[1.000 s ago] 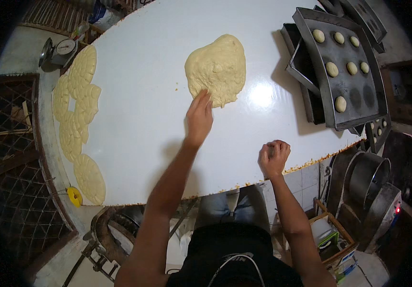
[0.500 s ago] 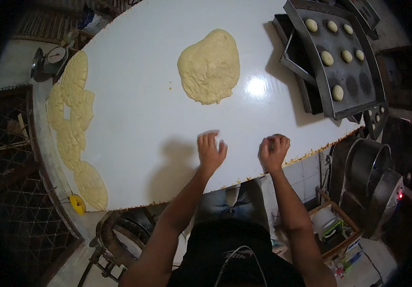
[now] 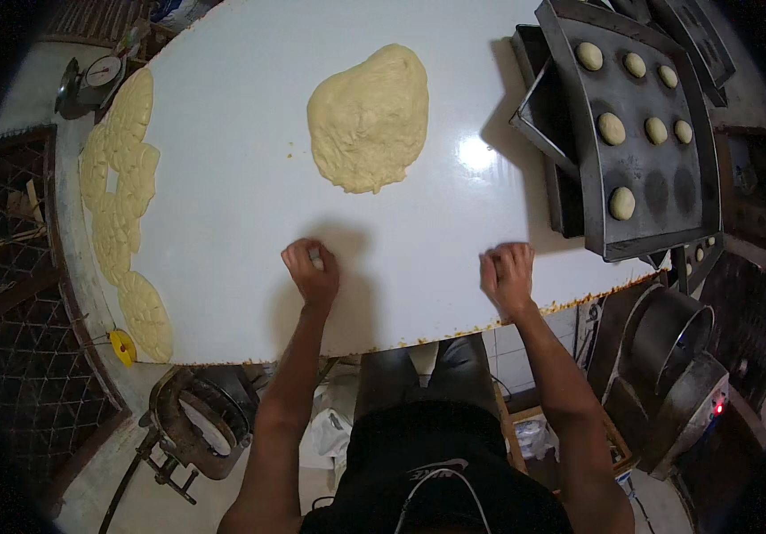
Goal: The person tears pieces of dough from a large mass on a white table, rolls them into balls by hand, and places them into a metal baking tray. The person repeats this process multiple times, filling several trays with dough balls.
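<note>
Our left grip (image 3: 312,274) is curled over the near part of the white table (image 3: 223,205), thumb bent toward the fingers; a pale patch shows in the gap, and we cannot tell whether it is dough or the tabletop. Our right grip (image 3: 509,278) is cupped low by the near edge, fingers bent under, and we cannot see whether anything sits beneath it.

The big dough mass (image 3: 370,120) lies beyond both grips, between them from left to right and touching neither. To the right, a metal tray (image 3: 636,165) rests tilted on other pans (image 3: 565,191), carrying seven small dough balls (image 3: 612,129) set well apart.

If we are rounding pieces under our palms, as the curled fingers suggest, we do best with a loose cage of fingers, light pressure and small circles, letting the table drag the underside so the skin tightens. Pressing hard would likely flatten or tear the piece. We should match portions to the balls on the tray, work clear of the crumb-specked edge, and leave the flat dough slabs (image 3: 116,245) at the far left undisturbed.
</note>
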Action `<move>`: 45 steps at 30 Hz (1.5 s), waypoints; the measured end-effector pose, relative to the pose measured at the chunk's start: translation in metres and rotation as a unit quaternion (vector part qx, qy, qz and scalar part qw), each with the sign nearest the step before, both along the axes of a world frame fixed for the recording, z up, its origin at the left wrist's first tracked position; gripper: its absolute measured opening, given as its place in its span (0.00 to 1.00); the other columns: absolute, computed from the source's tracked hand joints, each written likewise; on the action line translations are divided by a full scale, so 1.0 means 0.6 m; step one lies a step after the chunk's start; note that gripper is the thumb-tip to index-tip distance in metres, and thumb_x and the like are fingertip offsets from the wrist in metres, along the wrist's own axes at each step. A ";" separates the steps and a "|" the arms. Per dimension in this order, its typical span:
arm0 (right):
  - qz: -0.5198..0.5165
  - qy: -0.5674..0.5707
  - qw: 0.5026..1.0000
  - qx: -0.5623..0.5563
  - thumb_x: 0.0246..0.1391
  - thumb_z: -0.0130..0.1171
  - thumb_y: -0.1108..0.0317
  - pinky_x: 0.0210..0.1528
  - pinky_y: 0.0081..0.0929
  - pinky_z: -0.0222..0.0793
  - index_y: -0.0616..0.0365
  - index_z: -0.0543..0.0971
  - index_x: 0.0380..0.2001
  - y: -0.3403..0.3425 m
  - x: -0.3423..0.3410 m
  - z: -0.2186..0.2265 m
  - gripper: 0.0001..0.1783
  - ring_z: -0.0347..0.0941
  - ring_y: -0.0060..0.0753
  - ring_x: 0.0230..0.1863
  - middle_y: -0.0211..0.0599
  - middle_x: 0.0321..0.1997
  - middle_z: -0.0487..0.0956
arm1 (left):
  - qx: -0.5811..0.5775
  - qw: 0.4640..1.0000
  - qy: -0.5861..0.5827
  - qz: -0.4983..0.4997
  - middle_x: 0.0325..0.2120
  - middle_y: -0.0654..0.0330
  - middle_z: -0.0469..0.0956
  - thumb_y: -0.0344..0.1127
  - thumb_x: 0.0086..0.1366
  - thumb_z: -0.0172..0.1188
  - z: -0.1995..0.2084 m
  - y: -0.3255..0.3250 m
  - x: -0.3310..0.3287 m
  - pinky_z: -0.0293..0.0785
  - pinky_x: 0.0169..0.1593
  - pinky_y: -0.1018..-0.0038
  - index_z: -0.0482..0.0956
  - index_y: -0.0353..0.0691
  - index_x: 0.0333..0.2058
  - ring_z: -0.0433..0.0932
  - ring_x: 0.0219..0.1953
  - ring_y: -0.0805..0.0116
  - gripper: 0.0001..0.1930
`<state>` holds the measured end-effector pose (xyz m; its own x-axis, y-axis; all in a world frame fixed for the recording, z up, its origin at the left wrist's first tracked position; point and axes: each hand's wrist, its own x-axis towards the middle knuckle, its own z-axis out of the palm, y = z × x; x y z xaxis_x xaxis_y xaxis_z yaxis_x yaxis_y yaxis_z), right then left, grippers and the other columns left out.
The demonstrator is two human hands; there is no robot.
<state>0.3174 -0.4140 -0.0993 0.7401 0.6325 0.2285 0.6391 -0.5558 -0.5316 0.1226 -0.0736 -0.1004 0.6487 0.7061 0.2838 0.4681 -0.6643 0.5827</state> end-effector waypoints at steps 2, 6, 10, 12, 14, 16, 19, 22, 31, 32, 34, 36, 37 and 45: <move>-0.074 0.014 0.996 0.039 0.60 0.71 0.71 0.56 0.53 0.69 0.56 0.81 0.38 0.104 0.006 0.027 0.07 0.76 0.56 0.52 0.46 0.45 0.81 | 0.033 0.998 0.005 0.054 0.43 0.52 0.79 0.27 0.62 0.73 -0.004 -0.040 0.035 0.73 0.56 0.50 0.79 0.39 0.45 0.76 0.50 0.44 0.15; 0.139 0.083 0.983 0.084 0.54 0.74 0.74 0.58 0.51 0.75 0.55 0.81 0.39 -0.013 -0.063 -0.010 0.12 0.80 0.52 0.52 0.43 0.46 0.83 | -0.023 0.999 -0.016 -0.033 0.44 0.51 0.79 0.27 0.63 0.72 -0.025 -0.080 -0.076 0.72 0.55 0.52 0.78 0.37 0.45 0.76 0.49 0.45 0.15; -0.001 0.025 0.999 0.027 0.56 0.74 0.71 0.58 0.49 0.72 0.55 0.80 0.40 0.035 0.038 0.019 0.13 0.78 0.53 0.52 0.42 0.45 0.82 | 0.001 0.989 0.025 0.148 0.45 0.49 0.80 0.28 0.64 0.70 -0.017 -0.014 0.009 0.72 0.55 0.52 0.78 0.36 0.44 0.76 0.50 0.45 0.12; -0.011 0.022 0.998 0.055 0.58 0.73 0.70 0.60 0.53 0.71 0.55 0.79 0.41 0.091 -0.008 0.026 0.12 0.76 0.56 0.54 0.42 0.47 0.81 | 0.006 0.994 0.008 0.108 0.45 0.49 0.80 0.27 0.64 0.69 -0.001 -0.084 0.046 0.73 0.55 0.51 0.78 0.36 0.44 0.76 0.51 0.44 0.11; 0.073 0.061 0.992 0.077 0.57 0.73 0.70 0.60 0.53 0.72 0.53 0.81 0.40 0.008 -0.086 0.005 0.10 0.78 0.51 0.53 0.42 0.48 0.82 | -0.019 1.000 -0.022 0.001 0.46 0.48 0.80 0.26 0.64 0.69 -0.017 -0.100 -0.048 0.73 0.55 0.51 0.78 0.36 0.44 0.76 0.50 0.44 0.12; 0.162 0.096 0.979 0.074 0.56 0.73 0.71 0.57 0.52 0.73 0.53 0.83 0.38 -0.086 -0.067 -0.024 0.08 0.78 0.48 0.51 0.42 0.46 0.82 | -0.113 0.992 -0.048 0.002 0.47 0.48 0.79 0.26 0.64 0.69 -0.021 -0.069 -0.098 0.73 0.55 0.51 0.78 0.36 0.44 0.76 0.50 0.44 0.12; -0.083 -0.017 0.996 0.027 0.58 0.72 0.70 0.52 0.54 0.69 0.56 0.81 0.38 0.011 0.015 -0.005 0.08 0.74 0.51 0.46 0.43 0.45 0.82 | 0.026 0.996 0.014 0.090 0.48 0.48 0.79 0.27 0.65 0.70 0.000 -0.030 0.027 0.73 0.54 0.51 0.78 0.36 0.46 0.75 0.51 0.45 0.13; -0.083 0.011 0.993 0.089 0.56 0.75 0.71 0.56 0.49 0.72 0.56 0.80 0.35 0.075 -0.075 0.027 0.11 0.77 0.53 0.51 0.41 0.42 0.82 | -0.013 0.999 -0.009 -0.048 0.48 0.48 0.79 0.30 0.64 0.72 0.001 -0.095 -0.011 0.73 0.55 0.51 0.80 0.35 0.49 0.75 0.52 0.44 0.17; -0.134 -0.012 0.984 0.117 0.58 0.72 0.74 0.52 0.48 0.71 0.59 0.79 0.36 0.105 -0.091 0.023 0.09 0.74 0.56 0.45 0.46 0.40 0.79 | 0.000 0.992 -0.030 -0.119 0.46 0.50 0.79 0.25 0.63 0.72 0.007 -0.084 -0.007 0.74 0.54 0.52 0.78 0.37 0.42 0.76 0.51 0.45 0.12; -0.089 -0.005 0.988 0.128 0.57 0.73 0.74 0.53 0.47 0.71 0.59 0.79 0.36 0.070 -0.122 0.016 0.10 0.74 0.56 0.44 0.46 0.39 0.79 | -0.035 0.984 -0.028 -0.174 0.46 0.50 0.79 0.25 0.63 0.72 -0.010 -0.082 -0.062 0.74 0.54 0.52 0.78 0.37 0.42 0.76 0.52 0.45 0.12; -0.065 0.025 0.993 0.091 0.58 0.72 0.73 0.54 0.49 0.70 0.59 0.78 0.36 0.000 -0.101 0.014 0.10 0.74 0.56 0.46 0.46 0.39 0.78 | -0.091 0.978 -0.017 -0.187 0.46 0.50 0.80 0.26 0.64 0.71 -0.020 -0.035 -0.118 0.74 0.55 0.53 0.78 0.37 0.41 0.76 0.53 0.44 0.11; -0.141 -0.004 0.989 0.035 0.60 0.71 0.73 0.53 0.51 0.69 0.60 0.78 0.36 0.001 -0.050 0.014 0.09 0.73 0.57 0.46 0.45 0.40 0.78 | -0.065 0.994 0.036 -0.082 0.44 0.50 0.79 0.26 0.64 0.70 -0.008 -0.015 -0.050 0.74 0.55 0.54 0.78 0.36 0.41 0.76 0.52 0.44 0.10; -0.255 -0.030 0.962 0.097 0.61 0.70 0.72 0.52 0.51 0.69 0.59 0.77 0.35 0.071 -0.032 0.027 0.09 0.73 0.56 0.47 0.45 0.39 0.78 | -0.040 0.995 0.016 -0.091 0.43 0.51 0.79 0.26 0.65 0.70 0.002 -0.039 -0.015 0.74 0.55 0.53 0.78 0.36 0.42 0.75 0.51 0.44 0.11; -0.211 0.036 0.976 -0.047 0.57 0.73 0.67 0.59 0.54 0.69 0.56 0.78 0.35 0.038 -0.045 0.038 0.11 0.75 0.53 0.53 0.42 0.42 0.80 | -0.025 0.996 0.026 -0.078 0.50 0.43 0.77 0.30 0.65 0.69 0.002 -0.074 -0.033 0.71 0.60 0.47 0.76 0.32 0.52 0.75 0.54 0.42 0.19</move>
